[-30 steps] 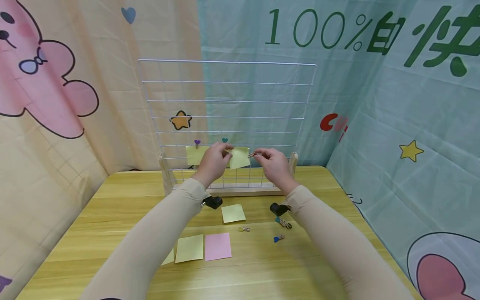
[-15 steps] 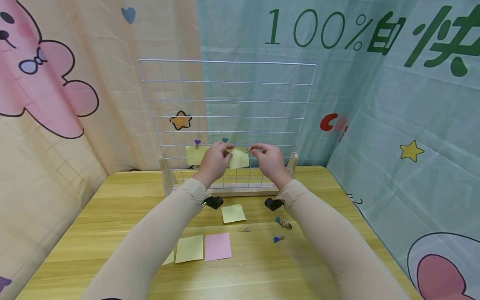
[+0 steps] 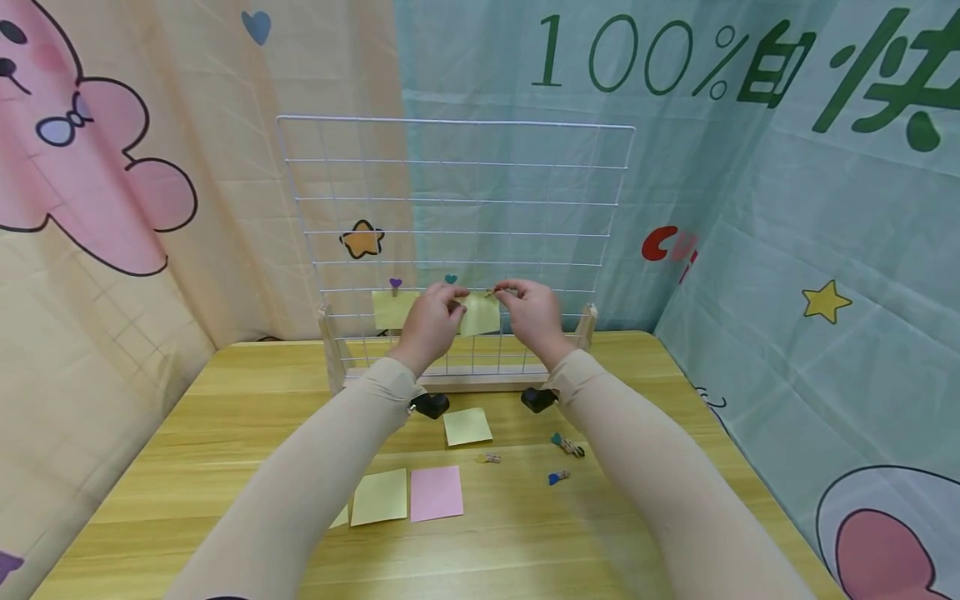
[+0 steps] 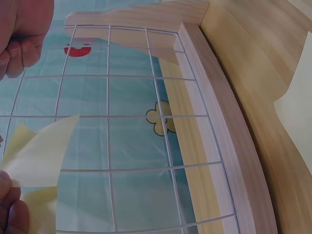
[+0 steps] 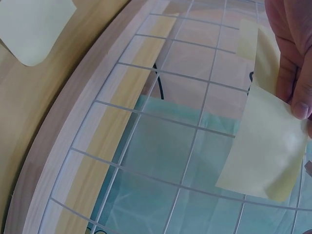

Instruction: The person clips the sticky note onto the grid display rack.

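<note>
My left hand (image 3: 430, 321) pinches a yellow sticky note (image 3: 481, 315) by its left side, against the wire grid (image 3: 480, 202). The thumb lies on the note's edge in the right wrist view, where the note (image 5: 268, 146) has a curled corner. My right hand (image 3: 534, 315) pinches a small clothespin (image 3: 491, 292) at the note's upper right; a sliver of it shows in the right wrist view. Whether it bites the wire cannot be told. Left of it, another yellow note (image 3: 388, 311) hangs from a purple heart clothespin (image 3: 395, 284). A teal heart clothespin (image 3: 451, 279) shows above my left hand.
On the wooden table (image 3: 247, 433) lie a yellow note (image 3: 467, 426), a second yellow note (image 3: 379, 497) and a pink note (image 3: 437, 493). Loose clothespins include a yellow one (image 3: 489, 458), a blue one (image 3: 558, 477) and a teal one (image 3: 557, 439). A wooden base (image 3: 487, 382) supports the grid.
My right hand has moved left and slightly up, bringing the clothespin from beside the note to its top right corner. The left hand keeps its hold on the note.
</note>
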A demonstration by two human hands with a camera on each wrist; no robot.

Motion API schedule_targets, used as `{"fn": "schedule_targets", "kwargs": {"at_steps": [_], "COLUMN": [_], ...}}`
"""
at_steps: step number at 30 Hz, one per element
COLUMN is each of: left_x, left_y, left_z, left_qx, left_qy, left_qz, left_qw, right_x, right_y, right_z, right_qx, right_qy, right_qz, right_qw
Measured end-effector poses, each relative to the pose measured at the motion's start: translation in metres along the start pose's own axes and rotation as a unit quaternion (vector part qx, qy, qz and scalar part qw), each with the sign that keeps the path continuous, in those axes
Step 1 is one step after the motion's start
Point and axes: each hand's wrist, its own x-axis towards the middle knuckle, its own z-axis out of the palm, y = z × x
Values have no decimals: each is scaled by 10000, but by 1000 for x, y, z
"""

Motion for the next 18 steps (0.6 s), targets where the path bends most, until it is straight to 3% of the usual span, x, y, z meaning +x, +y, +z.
{"fn": "schedule_targets", "kwargs": {"at_steps": [18], "left_x": [1], "left_y": [-4], "left_z": [3], "left_qx": [42], "left_qy": [162], "left_qz": [113], "left_qw": [9998], "right_x": [12], "right_y": [-4], "right_z": [3], "right_qx": [-356], "right_qy": [-83], "right_qz": [11], "right_qw": [9993]}}
